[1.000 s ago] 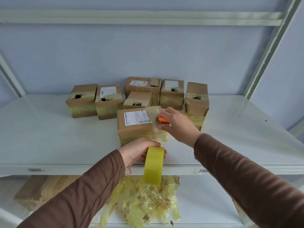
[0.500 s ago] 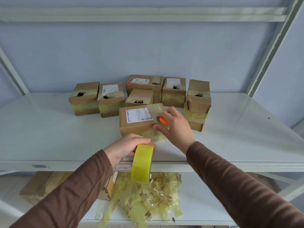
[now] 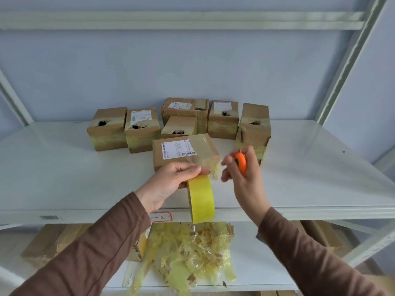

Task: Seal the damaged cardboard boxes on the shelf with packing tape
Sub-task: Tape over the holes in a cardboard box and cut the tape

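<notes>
The left hand (image 3: 171,182) grips a roll of yellow packing tape (image 3: 201,199), fingers curled over its top, the roll standing on edge and hanging down past the front lip of the white shelf (image 3: 64,167). A clear strip of tape runs up from the roll onto the front right face and top of the nearest cardboard box (image 3: 184,153), which sits at about 12 o'clock from the left hand and carries a white shipping label on its top. The right hand (image 3: 241,167) is raised just beside that box at its 3 o'clock, apart from it, with its fingers wrapped around a small orange cutter (image 3: 240,163) (whether a blade is out is too small to tell). Behind the near box, at 11 to 1 o'clock, six more boxes (image 3: 142,130) stand in a loose row toward the back of the shelf, most showing a torn dark hole in the top and yellowish tape around the sides. On the lower shelf, at 6 o'clock from the roll, lies a heap of crumpled yellow tape scraps (image 3: 188,253), with flat cardboard to either side.
</notes>
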The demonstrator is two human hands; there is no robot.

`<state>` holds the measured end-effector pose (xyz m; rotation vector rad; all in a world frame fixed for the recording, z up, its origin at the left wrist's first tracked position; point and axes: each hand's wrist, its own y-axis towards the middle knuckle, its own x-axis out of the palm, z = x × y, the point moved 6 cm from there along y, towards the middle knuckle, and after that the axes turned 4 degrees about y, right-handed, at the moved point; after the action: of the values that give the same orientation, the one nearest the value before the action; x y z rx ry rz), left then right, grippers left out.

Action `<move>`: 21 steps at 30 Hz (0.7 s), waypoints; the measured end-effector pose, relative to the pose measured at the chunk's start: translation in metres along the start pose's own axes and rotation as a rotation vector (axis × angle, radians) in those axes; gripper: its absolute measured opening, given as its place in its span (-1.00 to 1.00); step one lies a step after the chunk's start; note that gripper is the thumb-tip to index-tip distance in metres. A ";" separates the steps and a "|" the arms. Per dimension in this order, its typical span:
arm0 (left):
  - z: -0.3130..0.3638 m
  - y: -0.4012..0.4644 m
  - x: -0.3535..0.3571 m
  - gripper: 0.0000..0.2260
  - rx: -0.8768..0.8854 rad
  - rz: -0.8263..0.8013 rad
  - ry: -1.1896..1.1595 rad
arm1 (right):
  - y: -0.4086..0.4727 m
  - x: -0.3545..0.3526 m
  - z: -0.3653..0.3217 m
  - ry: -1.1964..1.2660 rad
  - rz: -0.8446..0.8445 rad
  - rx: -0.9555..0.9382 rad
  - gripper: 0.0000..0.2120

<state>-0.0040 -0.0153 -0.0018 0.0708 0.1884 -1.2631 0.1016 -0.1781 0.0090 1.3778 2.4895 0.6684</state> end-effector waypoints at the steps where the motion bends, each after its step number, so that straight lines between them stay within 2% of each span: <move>1: 0.002 0.002 0.003 -0.73 0.010 0.004 -0.017 | -0.011 0.002 -0.002 0.075 -0.033 0.044 -0.92; 5: 0.011 0.012 0.013 -0.77 0.042 0.044 -0.074 | -0.052 0.008 -0.010 0.219 -0.140 0.168 -0.85; 7: 0.015 0.017 0.018 -0.76 0.061 0.068 -0.044 | -0.066 0.007 -0.013 0.148 -0.171 0.198 -0.80; 13: 0.044 0.042 0.007 -0.79 0.117 0.088 0.070 | -0.066 -0.007 -0.040 0.054 -0.105 0.120 -0.54; 17: 0.070 0.072 -0.006 -0.79 0.173 0.081 0.269 | -0.051 -0.011 -0.048 0.019 -0.144 0.219 -0.64; 19: 0.082 0.091 -0.026 -0.77 0.205 0.165 0.286 | -0.049 -0.007 -0.045 0.051 -0.172 0.311 -0.73; 21: 0.089 0.109 -0.041 -0.77 0.186 0.171 0.377 | -0.051 0.000 -0.040 0.107 -0.185 0.394 -0.77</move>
<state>0.0972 0.0421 0.0871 0.4780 0.3814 -1.0853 0.0476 -0.2123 0.0193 1.2273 2.9028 0.2247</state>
